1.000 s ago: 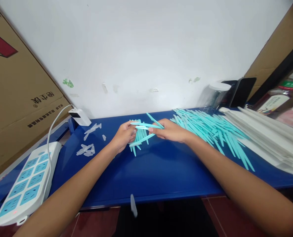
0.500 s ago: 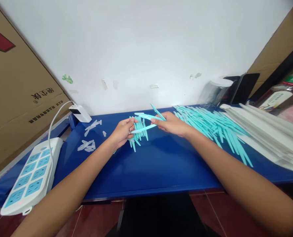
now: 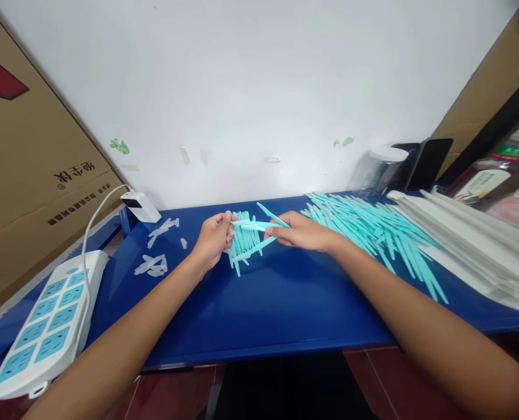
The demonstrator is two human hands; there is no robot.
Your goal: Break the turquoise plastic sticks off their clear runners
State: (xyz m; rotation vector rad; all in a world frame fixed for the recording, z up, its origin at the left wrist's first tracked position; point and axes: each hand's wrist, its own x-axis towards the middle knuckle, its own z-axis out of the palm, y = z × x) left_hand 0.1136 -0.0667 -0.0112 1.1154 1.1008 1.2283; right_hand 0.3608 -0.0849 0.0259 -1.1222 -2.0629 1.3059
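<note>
My right hand (image 3: 305, 231) is closed on several slim turquoise eyebrow razors that fan out from its fingers. One of these razors (image 3: 257, 226) points left, and its tip meets the pinched thumb and finger of my left hand (image 3: 214, 236). Whether a clear cap is between those fingertips is too small to tell. Another held razor (image 3: 257, 249) slants down to the left. Beneath the hands lies a small row of turquoise razors (image 3: 244, 238) on the blue table. Small clear plastic caps (image 3: 154, 266) lie in loose groups left of my left hand.
A large pile of turquoise razors (image 3: 364, 226) spreads on the right, beside stacked white sleeves (image 3: 460, 239). Behind stand a clear jar (image 3: 379, 169), a dark phone (image 3: 429, 163) and a bottle (image 3: 482, 175). At left are a power strip (image 3: 51, 321), a white charger (image 3: 140, 207) and a carton (image 3: 31, 146).
My right hand has come slightly lower, and the razor's tip now reaches the left hand's fingertips. The left hand has shifted a little left. The camera view has tilted slightly.
</note>
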